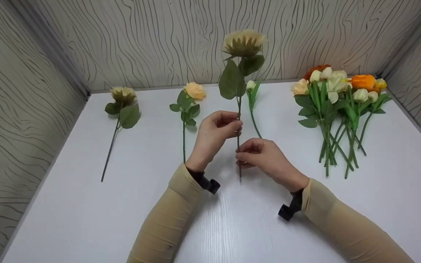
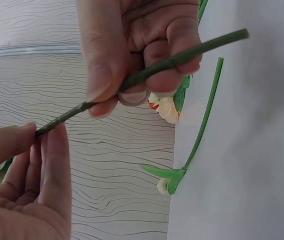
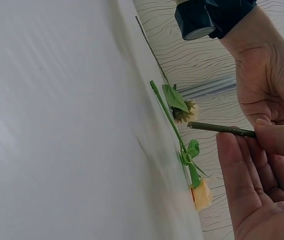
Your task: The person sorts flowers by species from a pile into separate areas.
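Observation:
A tall cream flower (image 1: 244, 43) with two broad green leaves stands upright above the white table in the head view. Thumb and fingers of my left hand (image 1: 216, 137) pinch its stem below the leaves. Lower down, my right hand (image 1: 269, 157) pinches the same stem near its cut end. In the left wrist view the green stem (image 2: 207, 46) runs slanting through both hands, its end sticking out past the right fingers. From the right wrist, the short stem end (image 3: 209, 127) juts out beyond the right thumb and fingers.
On the white table (image 1: 86, 219) lie a cream flower (image 1: 122, 96) at left, a peach rose (image 1: 195, 91) beside the left wrist, and a white tulip (image 1: 251, 86) behind the hands. A pile of mixed flowers (image 1: 336, 86) lies at right. Patterned walls (image 1: 159, 40) enclose the table's back and sides.

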`<state>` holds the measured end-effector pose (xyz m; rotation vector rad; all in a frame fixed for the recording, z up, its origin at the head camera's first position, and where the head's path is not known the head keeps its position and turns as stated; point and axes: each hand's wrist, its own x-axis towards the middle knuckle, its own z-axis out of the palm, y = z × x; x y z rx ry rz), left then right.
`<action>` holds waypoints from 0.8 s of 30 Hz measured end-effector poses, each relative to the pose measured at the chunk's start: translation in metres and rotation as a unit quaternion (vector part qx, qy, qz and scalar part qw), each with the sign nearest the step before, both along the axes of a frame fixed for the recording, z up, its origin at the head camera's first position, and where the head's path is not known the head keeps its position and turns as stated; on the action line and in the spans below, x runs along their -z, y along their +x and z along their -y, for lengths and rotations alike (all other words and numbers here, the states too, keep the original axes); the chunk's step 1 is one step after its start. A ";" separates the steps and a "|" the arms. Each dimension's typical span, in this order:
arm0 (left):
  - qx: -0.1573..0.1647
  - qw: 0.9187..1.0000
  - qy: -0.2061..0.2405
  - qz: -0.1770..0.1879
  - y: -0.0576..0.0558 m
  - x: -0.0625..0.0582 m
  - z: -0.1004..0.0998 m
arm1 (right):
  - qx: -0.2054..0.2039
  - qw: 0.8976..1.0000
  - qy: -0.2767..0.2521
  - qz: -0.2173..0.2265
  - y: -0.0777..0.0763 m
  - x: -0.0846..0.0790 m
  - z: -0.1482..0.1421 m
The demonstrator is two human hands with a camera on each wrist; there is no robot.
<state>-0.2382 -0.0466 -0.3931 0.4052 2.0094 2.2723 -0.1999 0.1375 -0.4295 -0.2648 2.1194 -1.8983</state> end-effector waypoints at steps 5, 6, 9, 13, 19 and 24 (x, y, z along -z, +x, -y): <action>-0.005 1.000 0.002 -0.005 0.000 -0.002 0.000 | -0.008 1.000 0.004 0.000 0.000 -0.001 -0.001; -0.006 1.000 0.001 -0.007 0.000 -0.003 0.002 | -0.012 1.000 0.002 -0.001 0.000 -0.002 -0.002; -0.011 1.000 -0.016 -0.013 -0.003 -0.008 0.013 | -0.020 1.000 -0.010 -0.001 0.000 -0.004 -0.004; -0.050 0.994 -0.098 -0.017 -0.014 -0.019 0.058 | -0.015 1.000 -0.025 -0.001 0.000 -0.006 -0.006; -0.177 0.935 -0.307 -0.022 -0.026 -0.035 0.176 | -0.012 0.999 -0.032 0.007 -0.004 -0.005 -0.009; -0.266 0.867 -0.421 0.010 -0.021 -0.033 0.260 | -0.009 0.999 -0.031 0.007 -0.004 -0.005 -0.010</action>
